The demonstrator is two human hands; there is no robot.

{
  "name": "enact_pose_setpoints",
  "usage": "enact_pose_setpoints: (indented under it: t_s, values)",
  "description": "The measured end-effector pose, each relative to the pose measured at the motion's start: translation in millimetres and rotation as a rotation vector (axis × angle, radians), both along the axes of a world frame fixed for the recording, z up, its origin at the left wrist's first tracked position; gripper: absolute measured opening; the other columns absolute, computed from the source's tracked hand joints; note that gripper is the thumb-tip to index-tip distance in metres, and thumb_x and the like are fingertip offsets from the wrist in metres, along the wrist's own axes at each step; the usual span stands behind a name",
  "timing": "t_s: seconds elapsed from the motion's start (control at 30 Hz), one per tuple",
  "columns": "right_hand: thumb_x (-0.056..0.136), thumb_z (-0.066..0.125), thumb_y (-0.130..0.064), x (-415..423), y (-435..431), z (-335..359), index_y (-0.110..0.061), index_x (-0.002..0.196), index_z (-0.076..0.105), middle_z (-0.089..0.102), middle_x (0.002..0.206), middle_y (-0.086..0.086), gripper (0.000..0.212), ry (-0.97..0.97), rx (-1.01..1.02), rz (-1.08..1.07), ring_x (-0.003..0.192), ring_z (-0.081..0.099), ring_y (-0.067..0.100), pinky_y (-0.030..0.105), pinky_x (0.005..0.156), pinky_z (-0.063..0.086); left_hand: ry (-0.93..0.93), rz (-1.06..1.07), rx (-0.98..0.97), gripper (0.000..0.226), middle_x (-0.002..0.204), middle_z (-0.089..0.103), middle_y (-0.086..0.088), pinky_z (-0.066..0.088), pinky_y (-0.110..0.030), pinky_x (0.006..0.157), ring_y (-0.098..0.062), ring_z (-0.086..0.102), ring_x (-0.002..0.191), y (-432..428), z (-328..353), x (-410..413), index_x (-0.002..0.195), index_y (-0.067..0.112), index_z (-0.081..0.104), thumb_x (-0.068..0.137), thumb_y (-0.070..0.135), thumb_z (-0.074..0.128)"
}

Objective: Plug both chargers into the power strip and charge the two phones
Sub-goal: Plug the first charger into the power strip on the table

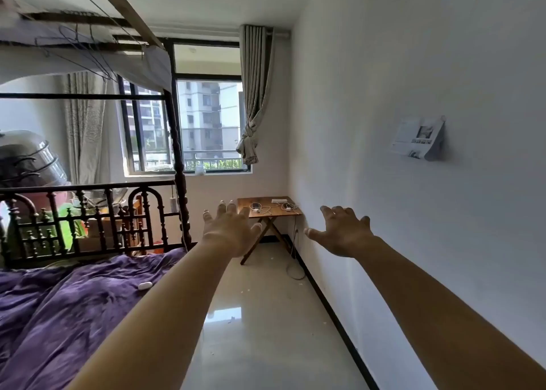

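A small wooden folding table (276, 213) stands in the far corner under the window. On it lie a white power strip (279, 201), a dark phone (255, 205), white chargers (287, 209) and tangled white cables (266, 210). A second phone is too small to make out. My left hand (230, 231) and my right hand (344, 231) are stretched out in front of me, fingers spread, holding nothing. Both are well short of the table, across a stretch of floor.
A bed with a purple blanket (74, 310) and a dark carved footboard (97, 218) fills the left side. A white wall (413, 182) runs along the right. A glossy tiled floor (266, 330) leads between them to the table. A cord (294, 259) hangs from the table to the floor.
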State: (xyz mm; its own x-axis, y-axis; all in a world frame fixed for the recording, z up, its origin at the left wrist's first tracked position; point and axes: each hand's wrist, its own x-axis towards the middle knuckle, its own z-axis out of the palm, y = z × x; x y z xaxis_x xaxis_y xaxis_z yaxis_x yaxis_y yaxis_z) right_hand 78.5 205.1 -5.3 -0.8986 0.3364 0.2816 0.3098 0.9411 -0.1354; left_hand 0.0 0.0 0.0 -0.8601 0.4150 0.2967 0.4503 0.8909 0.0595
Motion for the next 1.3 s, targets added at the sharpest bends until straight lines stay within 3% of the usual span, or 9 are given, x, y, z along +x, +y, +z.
enact_pose_setpoints:
  t_s: [0.47,1.1,1.3]
  values:
    - [0.088,0.044,-0.058,-186,84,-19,-0.016,0.146,0.024,0.032,0.150,0.008,0.074,-0.062,-0.003,0.021,0.138,0.025,0.027,0.053,0.107,0.023,-0.058,-0.024,-0.016,0.062,0.158,0.016,-0.010,0.007,-0.057,0.113,-0.030,0.006,0.144,102,-14,-176,0.150,0.020,0.018,0.096,0.050,0.030]
    - [0.091,0.043,-0.055,-588,209,-34,-0.016,0.147,0.023,0.030,0.151,0.009,0.071,-0.113,-0.020,-0.077,0.139,0.024,0.028,0.052,0.107,0.023,-0.014,-0.115,-0.088,0.058,0.149,0.032,-0.011,0.021,-0.054,0.112,-0.031,0.023,0.138,235,-30,-598,0.145,0.017,0.030,0.095,0.047,0.032]
    - [0.091,0.044,-0.054,-712,272,-47,-0.016,0.146,0.023,0.030,0.151,0.009,0.071,-0.129,-0.016,-0.074,0.138,0.024,0.028,0.051,0.107,0.023,-0.019,-0.135,-0.091,0.061,0.150,0.031,-0.010,0.024,-0.055,0.110,-0.032,0.023,0.138,298,-46,-729,0.147,0.020,0.025,0.094,0.049,0.032]
